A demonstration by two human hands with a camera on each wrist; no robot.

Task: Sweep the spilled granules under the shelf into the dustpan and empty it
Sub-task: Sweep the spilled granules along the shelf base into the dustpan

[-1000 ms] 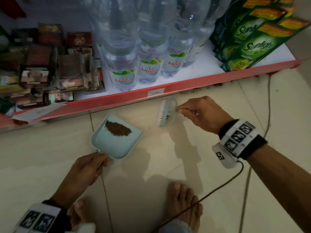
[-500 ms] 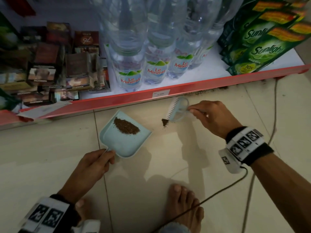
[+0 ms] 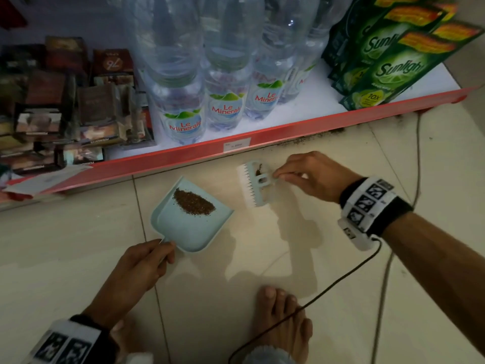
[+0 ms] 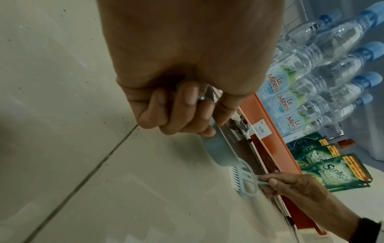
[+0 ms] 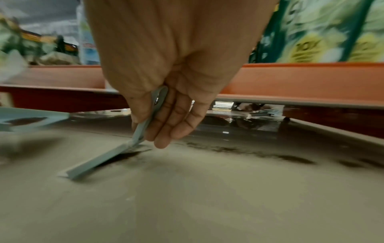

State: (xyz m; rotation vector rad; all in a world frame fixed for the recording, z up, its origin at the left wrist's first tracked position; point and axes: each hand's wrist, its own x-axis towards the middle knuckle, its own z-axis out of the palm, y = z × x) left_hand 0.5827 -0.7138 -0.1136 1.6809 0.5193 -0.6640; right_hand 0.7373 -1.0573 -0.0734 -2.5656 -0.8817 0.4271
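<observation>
A pale blue dustpan (image 3: 183, 232) lies on the floor tiles below the shelf, with a brown pile of granules (image 3: 193, 201) in it. My left hand (image 3: 147, 266) grips its handle; the same hand (image 4: 182, 106) shows curled round the handle in the left wrist view. My right hand (image 3: 309, 177) pinches the handle of a small blue brush (image 3: 256, 182) with white bristles, just right of the dustpan. A little clump of granules sits by the brush head. More loose granules (image 5: 286, 156) trail along the floor at the shelf's foot (image 3: 328, 134).
The red-edged bottom shelf (image 3: 301, 124) carries water bottles (image 3: 225, 106), green detergent packs (image 3: 393, 67) and dark boxes (image 3: 78, 106). My bare foot (image 3: 283, 327) and a black cable (image 3: 328, 287) lie on the tiles near me.
The brush drew back from beside the dustpan toward the shelf edge and turned more upright. The left hand and dustpan have kept their place.
</observation>
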